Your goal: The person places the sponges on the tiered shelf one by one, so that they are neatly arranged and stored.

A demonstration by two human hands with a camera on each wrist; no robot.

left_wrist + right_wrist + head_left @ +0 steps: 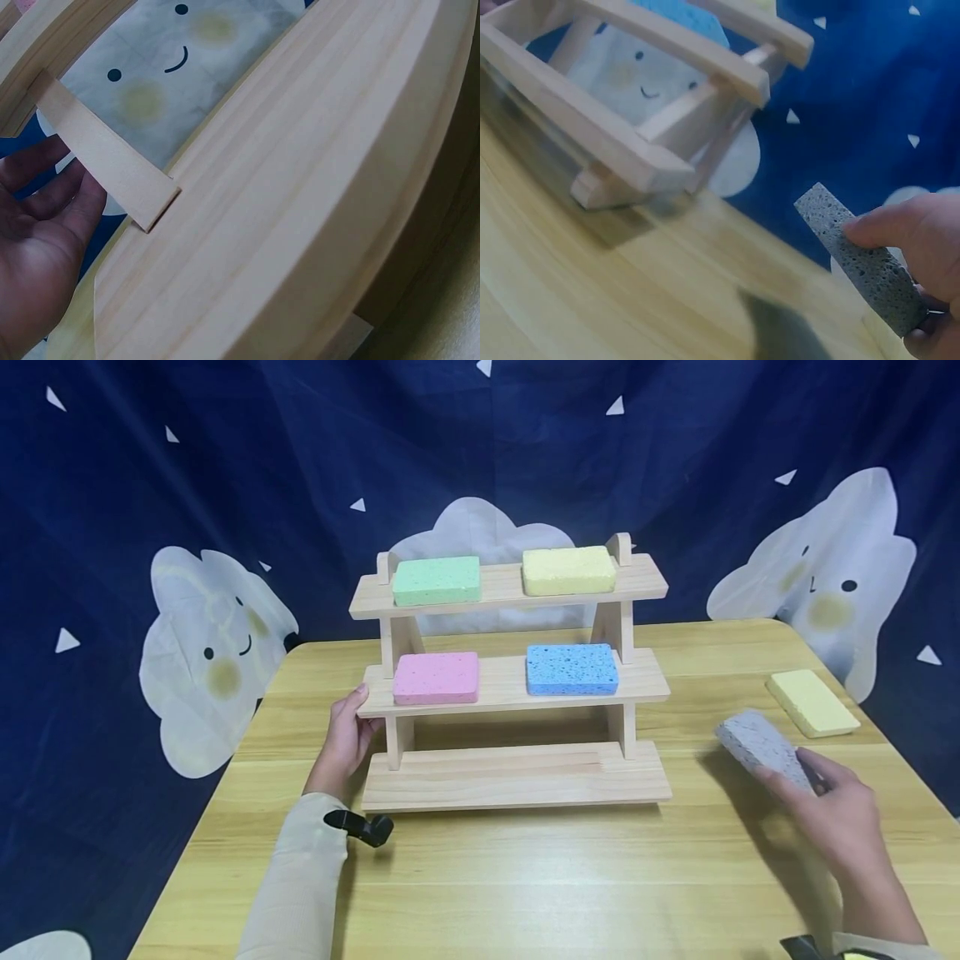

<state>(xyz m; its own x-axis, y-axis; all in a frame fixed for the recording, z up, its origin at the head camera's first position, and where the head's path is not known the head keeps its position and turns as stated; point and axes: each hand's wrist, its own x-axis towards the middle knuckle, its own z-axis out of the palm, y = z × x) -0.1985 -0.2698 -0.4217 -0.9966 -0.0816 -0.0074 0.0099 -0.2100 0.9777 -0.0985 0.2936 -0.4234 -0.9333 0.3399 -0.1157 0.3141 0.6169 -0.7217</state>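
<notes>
A three-tier wooden shelf (517,783) stands mid-table. My left hand (350,735) grips the left end of its middle board, thumb on top and fingers beneath. On the top board lie a green sponge (437,581) and a yellow sponge (568,571); on the middle board, a pink sponge (436,678) and a blue sponge (572,670). To the right of the shelf, my right hand (840,810) pinches a grey sponge (765,747) above the table, its pores plain in the right wrist view. The bottom board bears no sponge.
Another yellow sponge (813,703) lies flat on the wooden table (525,877) near its right edge, just beyond my right hand. Behind the table hangs a dark blue curtain (300,460) with white clouds and small triangles.
</notes>
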